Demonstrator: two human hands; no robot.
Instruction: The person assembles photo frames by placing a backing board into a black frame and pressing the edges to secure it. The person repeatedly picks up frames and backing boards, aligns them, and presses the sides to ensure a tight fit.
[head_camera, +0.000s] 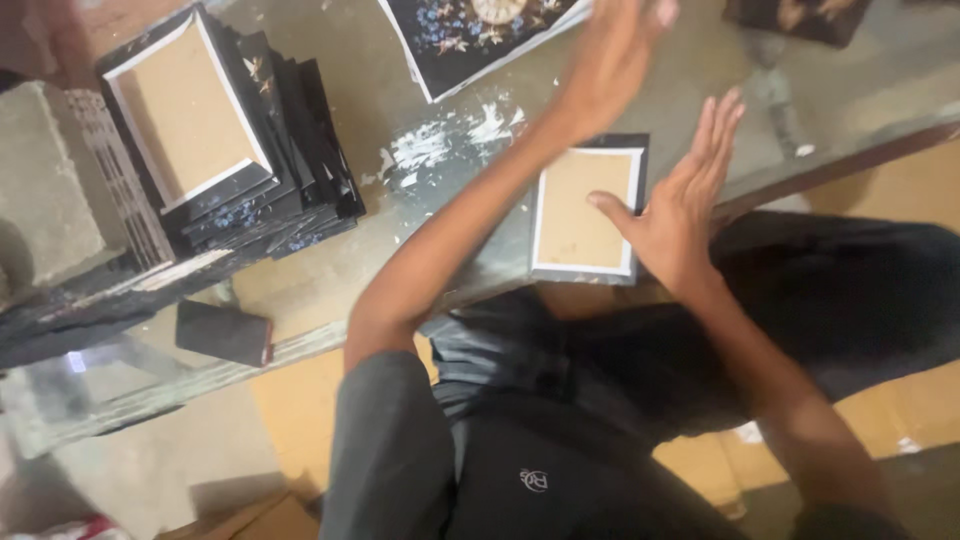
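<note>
Black-edged brown panel (584, 208) beneath open right hand (680, 205)

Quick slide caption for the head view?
Right hand presses a dark-bordered panel on the glass table; left hand raised.

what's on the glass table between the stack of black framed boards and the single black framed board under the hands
In the head view, white paint smears on the glass table and the person's left forearm.

One stack of dark panels (230, 150), one single panel (585, 210), two hands (685, 205)
</note>
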